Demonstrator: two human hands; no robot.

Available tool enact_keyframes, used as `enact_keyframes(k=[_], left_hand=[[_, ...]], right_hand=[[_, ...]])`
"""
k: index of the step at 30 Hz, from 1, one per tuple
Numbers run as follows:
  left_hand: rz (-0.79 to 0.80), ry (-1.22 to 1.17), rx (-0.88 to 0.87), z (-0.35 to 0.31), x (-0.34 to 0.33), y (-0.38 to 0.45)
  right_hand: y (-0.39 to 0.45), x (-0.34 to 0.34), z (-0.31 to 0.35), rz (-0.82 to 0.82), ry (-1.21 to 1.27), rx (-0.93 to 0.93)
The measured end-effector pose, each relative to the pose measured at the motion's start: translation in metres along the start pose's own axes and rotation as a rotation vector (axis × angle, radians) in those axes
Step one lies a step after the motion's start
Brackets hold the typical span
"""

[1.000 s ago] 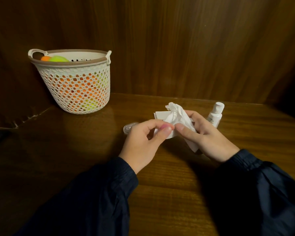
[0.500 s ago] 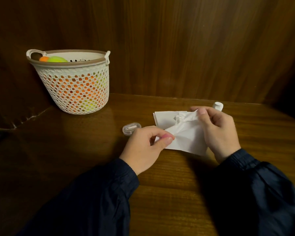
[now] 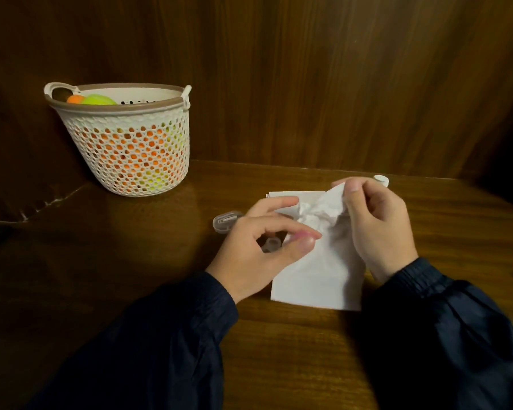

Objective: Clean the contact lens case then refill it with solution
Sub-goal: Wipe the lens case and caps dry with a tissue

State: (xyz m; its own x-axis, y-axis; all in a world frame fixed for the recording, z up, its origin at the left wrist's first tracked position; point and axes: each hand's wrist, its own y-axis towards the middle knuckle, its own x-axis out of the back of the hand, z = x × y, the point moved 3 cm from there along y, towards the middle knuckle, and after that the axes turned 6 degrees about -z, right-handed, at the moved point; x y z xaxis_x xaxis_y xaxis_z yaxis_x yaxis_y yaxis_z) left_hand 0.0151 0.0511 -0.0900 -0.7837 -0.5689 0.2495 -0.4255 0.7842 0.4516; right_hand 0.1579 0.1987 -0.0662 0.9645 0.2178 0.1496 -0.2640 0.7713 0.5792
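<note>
1. The basket [image 3: 125, 143] stands at ten o'clock on the worktop [image 3: 160, 261], well clear of the work.
2. The left hand [image 3: 258, 247], fingers curled, pinches a small clear case part [image 3: 271, 244], probably steadying it for wiping; a clear lid [image 3: 224, 223] lies just beyond.
3. The right hand [image 3: 376, 226], at three o'clock, grips the crumpled tissue [image 3: 317, 261]; the bottle cap [image 3: 381, 180] peeks behind.

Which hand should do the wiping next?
Right, probably. The right hand already has a grip on the tissue at its crumpled top. The left hand holds the small clear lens case piece, so it can steady that.
</note>
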Motion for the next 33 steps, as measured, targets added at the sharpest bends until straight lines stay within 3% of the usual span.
enact_keyframes(k=[3, 10, 14, 17, 21, 23, 28, 33], left_hand=[[0.032, -0.018, 0.011, 0.001, -0.006, -0.002], [0.037, 0.046, 0.081, 0.003, -0.008, -0.002], [0.024, 0.025, 0.046, 0.002, -0.007, -0.002], [-0.115, -0.014, 0.035, 0.000, 0.002, 0.000], [-0.376, -0.167, 0.029, -0.001, 0.016, 0.002], [-0.415, -0.156, 0.038, 0.000, 0.020, 0.004], [-0.283, -0.147, 0.169, 0.006, 0.010, 0.003], [-0.204, -0.084, 0.150, 0.008, 0.004, 0.003]], right_hand=[[-0.003, -0.006, 0.002, 0.059, -0.009, 0.039], [0.005, 0.006, -0.005, -0.127, 0.069, -0.065], [0.001, -0.002, -0.013, 0.004, 0.183, -0.252], [-0.002, -0.007, -0.013, 0.150, 0.238, -0.347], [-0.005, -0.007, -0.002, 0.267, 0.276, -0.279], [-0.005, -0.005, 0.002, 0.322, 0.227, -0.230], [-0.007, -0.006, 0.009, 0.469, 0.135, -0.080], [-0.011, -0.012, 0.005, 0.505, 0.055, -0.004]])
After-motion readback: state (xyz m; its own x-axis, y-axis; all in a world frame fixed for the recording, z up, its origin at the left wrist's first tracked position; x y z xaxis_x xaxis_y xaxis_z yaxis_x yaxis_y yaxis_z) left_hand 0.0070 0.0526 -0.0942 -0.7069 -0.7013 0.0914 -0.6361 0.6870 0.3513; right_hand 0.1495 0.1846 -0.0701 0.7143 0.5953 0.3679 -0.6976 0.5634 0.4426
